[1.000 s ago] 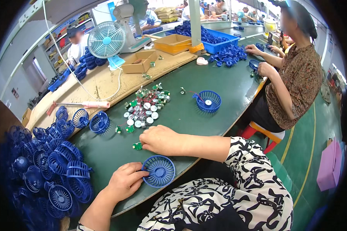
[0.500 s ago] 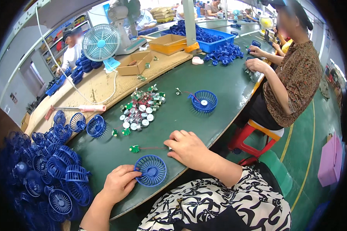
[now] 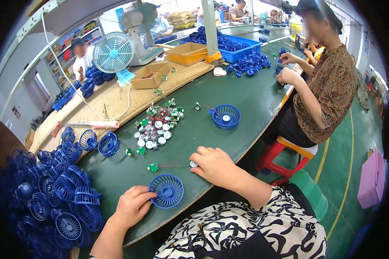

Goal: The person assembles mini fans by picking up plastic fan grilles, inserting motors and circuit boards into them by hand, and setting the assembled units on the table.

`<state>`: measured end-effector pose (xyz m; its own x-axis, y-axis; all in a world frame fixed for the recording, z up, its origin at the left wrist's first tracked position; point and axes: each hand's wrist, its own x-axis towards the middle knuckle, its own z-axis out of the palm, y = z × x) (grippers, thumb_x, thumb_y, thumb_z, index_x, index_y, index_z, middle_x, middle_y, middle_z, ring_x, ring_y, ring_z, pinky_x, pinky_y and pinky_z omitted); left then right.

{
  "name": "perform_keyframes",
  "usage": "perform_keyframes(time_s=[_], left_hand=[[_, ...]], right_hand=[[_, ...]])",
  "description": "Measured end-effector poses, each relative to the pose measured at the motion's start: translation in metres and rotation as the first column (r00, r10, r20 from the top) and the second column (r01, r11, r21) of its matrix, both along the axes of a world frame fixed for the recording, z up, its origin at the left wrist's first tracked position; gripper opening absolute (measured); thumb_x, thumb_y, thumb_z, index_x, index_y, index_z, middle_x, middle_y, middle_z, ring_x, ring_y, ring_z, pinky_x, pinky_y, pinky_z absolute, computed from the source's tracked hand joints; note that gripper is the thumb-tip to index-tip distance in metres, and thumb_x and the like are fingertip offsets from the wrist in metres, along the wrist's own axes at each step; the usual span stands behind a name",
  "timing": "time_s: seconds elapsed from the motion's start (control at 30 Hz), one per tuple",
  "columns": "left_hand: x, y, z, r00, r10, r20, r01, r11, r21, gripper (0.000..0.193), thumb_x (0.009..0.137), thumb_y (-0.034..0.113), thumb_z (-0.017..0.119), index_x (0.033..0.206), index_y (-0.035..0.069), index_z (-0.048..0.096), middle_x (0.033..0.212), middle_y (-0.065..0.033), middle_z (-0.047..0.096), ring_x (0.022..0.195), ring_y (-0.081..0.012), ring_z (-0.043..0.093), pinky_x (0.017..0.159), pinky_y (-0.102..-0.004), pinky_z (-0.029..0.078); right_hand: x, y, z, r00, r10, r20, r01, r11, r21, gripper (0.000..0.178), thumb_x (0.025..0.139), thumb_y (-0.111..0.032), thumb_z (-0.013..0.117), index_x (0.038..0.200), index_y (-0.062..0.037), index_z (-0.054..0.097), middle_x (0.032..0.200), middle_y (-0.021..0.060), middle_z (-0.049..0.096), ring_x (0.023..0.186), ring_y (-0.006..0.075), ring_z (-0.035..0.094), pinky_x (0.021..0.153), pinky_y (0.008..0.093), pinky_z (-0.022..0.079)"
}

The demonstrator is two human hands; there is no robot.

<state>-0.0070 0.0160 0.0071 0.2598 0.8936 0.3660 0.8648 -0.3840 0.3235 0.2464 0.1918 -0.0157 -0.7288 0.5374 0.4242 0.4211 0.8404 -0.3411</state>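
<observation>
My left hand (image 3: pixel 134 204) pinches the left rim of a round blue fan guard (image 3: pixel 167 191) that lies on the green table. Between the fingertips of my right hand (image 3: pixel 215 166) is a small round motor (image 3: pixel 193 164), its pale face partly showing. A thin red wire runs left from it to a green circuit board (image 3: pixel 153 167) on the table, just beyond the guard. Farther off lies a pile of motors (image 3: pixel 153 131) wired to green boards. Another blue fan guard (image 3: pixel 227 116) stands to the right of that pile, with a motor in its centre.
Many blue guards heap up at the left (image 3: pixel 52 194). A pink-handled tool (image 3: pixel 103 124) lies on the cardboard-covered strip, near a desk fan (image 3: pixel 113 52) and cardboard boxes (image 3: pixel 150 77). A co-worker (image 3: pixel 322 86) sits at the right. A blue tray (image 3: pixel 235 54) of blue parts stands at the back.
My right hand has turned a little, and more of the motor's pale face shows. The circuit board and the guard have shifted only slightly in view. My left hand keeps its grip.
</observation>
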Motion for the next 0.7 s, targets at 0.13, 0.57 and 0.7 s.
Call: perform_keyframes(time_s=[0.13,0.57,0.7], left_hand=[[0.002,0.0,0.001,1.0,-0.003,-0.002,0.003,1.0,0.0,0.029,0.073,0.0,0.074,0.101,0.008,0.072,0.1,-0.0101,0.069,0.093,-0.0289,0.067,0.079,-0.0387,0.056],[0.001,-0.004,0.001,0.998,-0.051,-0.043,0.051,0.999,0.014,0.027,0.074,0.005,0.073,0.101,0.006,0.07,0.101,-0.0115,0.067,0.094,-0.0297,0.066,0.084,-0.0405,0.055],[0.006,-0.007,0.001,0.997,-0.066,-0.041,0.066,0.998,0.014,0.027,0.074,0.005,0.073,0.101,0.005,0.07,0.101,-0.0117,0.066,0.094,-0.0296,0.066,0.083,-0.0402,0.055]], right_hand=[[-0.016,-0.005,0.011,0.997,0.077,-0.026,-0.076,0.997,0.016,0.024,0.084,-0.025,0.073,0.098,-0.0074,0.063,0.09,0.0094,0.061,0.089,0.0297,0.064,0.077,0.0422,0.05],[-0.05,-0.044,0.022,0.888,0.428,0.169,-0.446,0.891,0.088,0.02,0.084,-0.025,0.072,0.091,-0.0091,0.065,0.091,0.0058,0.061,0.091,0.025,0.061,0.077,0.0397,0.048],[-0.048,-0.041,0.021,0.874,0.453,0.178,-0.471,0.878,0.081,0.021,0.084,-0.025,0.073,0.092,-0.0091,0.064,0.092,0.0056,0.061,0.092,0.0249,0.062,0.077,0.0388,0.049]])
